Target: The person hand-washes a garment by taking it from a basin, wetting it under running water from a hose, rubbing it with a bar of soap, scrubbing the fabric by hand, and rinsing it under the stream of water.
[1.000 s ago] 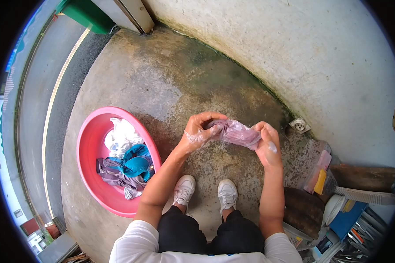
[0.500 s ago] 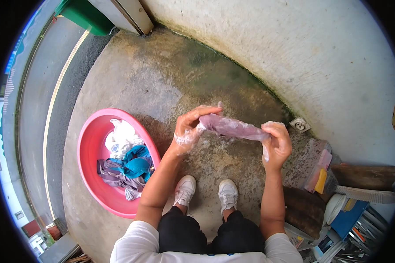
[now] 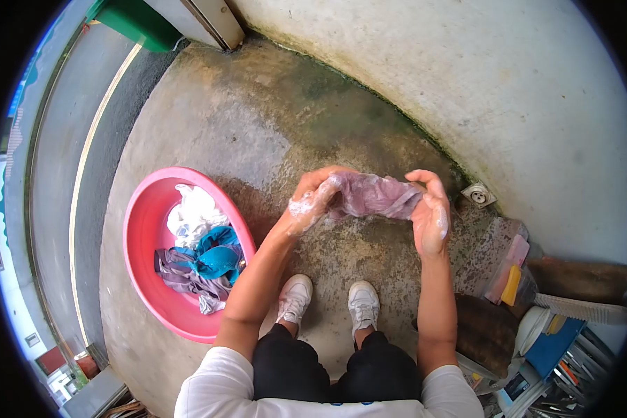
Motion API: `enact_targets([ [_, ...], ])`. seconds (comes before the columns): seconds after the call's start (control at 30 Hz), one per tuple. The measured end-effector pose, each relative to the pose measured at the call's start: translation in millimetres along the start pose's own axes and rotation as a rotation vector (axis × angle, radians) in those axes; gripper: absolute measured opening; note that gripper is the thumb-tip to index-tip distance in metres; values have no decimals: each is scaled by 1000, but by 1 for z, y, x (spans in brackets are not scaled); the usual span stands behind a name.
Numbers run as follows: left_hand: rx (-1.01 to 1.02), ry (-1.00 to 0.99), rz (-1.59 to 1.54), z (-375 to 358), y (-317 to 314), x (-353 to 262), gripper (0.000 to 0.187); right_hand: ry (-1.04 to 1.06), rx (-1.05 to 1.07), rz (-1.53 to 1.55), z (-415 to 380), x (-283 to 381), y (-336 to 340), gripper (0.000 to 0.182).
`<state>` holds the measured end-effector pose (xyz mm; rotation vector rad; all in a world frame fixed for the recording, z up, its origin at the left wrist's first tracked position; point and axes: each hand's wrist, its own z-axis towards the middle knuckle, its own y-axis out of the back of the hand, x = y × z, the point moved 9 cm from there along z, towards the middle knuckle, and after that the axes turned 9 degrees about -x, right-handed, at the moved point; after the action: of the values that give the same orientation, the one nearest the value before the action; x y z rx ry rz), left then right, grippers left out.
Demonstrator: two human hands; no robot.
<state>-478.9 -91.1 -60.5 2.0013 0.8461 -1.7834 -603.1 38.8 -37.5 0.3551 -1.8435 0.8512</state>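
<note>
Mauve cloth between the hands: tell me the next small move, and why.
I'd likely bring the left hand and right hand together, rubbing the mauve cloth against itself. It spans the gap between them, and white suds cling to the cloth and both hands, so there seems to be lather enough to work it further.

I can't make out a single readable word, label, brand, number or sign on anything here.
</note>
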Motion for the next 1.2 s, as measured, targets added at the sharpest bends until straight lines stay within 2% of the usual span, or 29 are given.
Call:
enact_targets([
  [0.03, 2, 52, 2, 1, -1, 6, 42, -72, 62, 50, 0, -3, -10, 34],
  [0.07, -9, 115, 38, 2, -1, 15, 45, -50, 8, -111, 4, -14, -6, 47],
  [0.1, 20, 57, 43, 4, -5, 15, 45, 101, 105, -320, 9, -12, -16, 51],
  [0.17, 82, -56, 53, 6, -13, 17, 46, -33, 210, -499, 3, -31, -20, 43],
  [0.2, 93, 93, 32, 3, -18, 23, 46, 67, 250, -638, 4, -30, -25, 38],
  [0.27, 150, 157, 65, -1, -25, 37, 44, 272, 331, -913, 6, -30, -35, 29],
  [0.37, 240, 266, 34, -5, -28, 47, 39, 152, 393, -835, 4, -40, -33, 25],
  [0.43, 301, 318, -69, -9, -28, 53, 40, 162, 257, -637, 6, -37, -26, 23],
  [0.47, 333, 348, -324, -13, -31, 69, 40, 170, 186, -539, 7, -34, -22, 23],
  [0.57, 494, 305, -80, -26, -44, 69, 42, 134, -62, -297, 16, -25, 1, 23],
  [0.7, 369, 521, -222, -26, -37, 100, 25, 243, -178, -409, 13, -19, 17, 17],
  [0.73, 296, 415, -230, -18, -31, 97, 25, 254, -247, -378, 14, -25, 31, 15],
  [0.8, 220, 465, -496, -10, -28, 107, 30, 274, -380, -311, 16, -34, 52, 13],
  [0.83, 183, 489, -626, -8, -28, 108, 33, 291, -379, -311, 15, -36, 49, 11],
  [0.9, -45, 530, -772, -7, -30, 119, 25, 324, -382, -311, 9, -43, 33, 12],
  [1.0, -335, 583, -803, -8, -30, 142, 14, 495, -107, -767, -10, -50, -18, 9],
  [1.03, -287, 506, -803, -6, -31, 162, 13, 548, -4, -772, -20, -56, -41, 11],
  [1.07, -224, 512, -924, -5, -38, 182, 13, 676, 148, -878, -32, -59, -64, 15],
  [1.1, -293, 488, -890, -12, -40, 174, 13, 804, 303, -979, -45, -61, -83, 21],
  [1.13, -361, 466, -853, -19, -42, 164, 15, 842, 325, -1055, -44, -61, -85, 31],
  [1.17, -429, 445, -812, -27, -45, 155, 18, 774, 173, -1026, -21, -65, -62, 32],
  [1.2, -465, 558, -753, -23, -50, 168, 21, 703, 21, -994, 8, -79, -31, 33],
])
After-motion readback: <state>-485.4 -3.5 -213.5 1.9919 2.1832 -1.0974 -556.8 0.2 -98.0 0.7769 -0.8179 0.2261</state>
